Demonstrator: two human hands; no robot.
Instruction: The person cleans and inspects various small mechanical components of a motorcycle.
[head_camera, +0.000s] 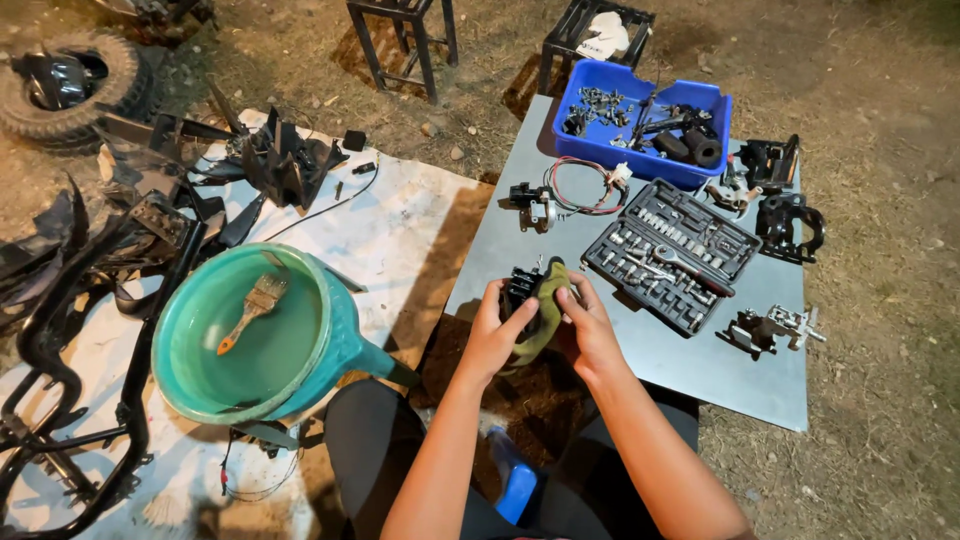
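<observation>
Bare dirt ground, a white sheet (400, 215) spread at left, a grey metal sheet (740, 375) at right. On the white sheet: black frame parts, then a teal basin (300, 375) holding a paintbrush (252, 310). Left hand (490, 335) and right hand (590, 330), fingers curled tight, together grip a small black part (520, 285) wrapped in an olive rag (545, 315), over the metal sheet's near edge. Further right: open socket set (670, 255), blue parts bin (640, 110).
</observation>
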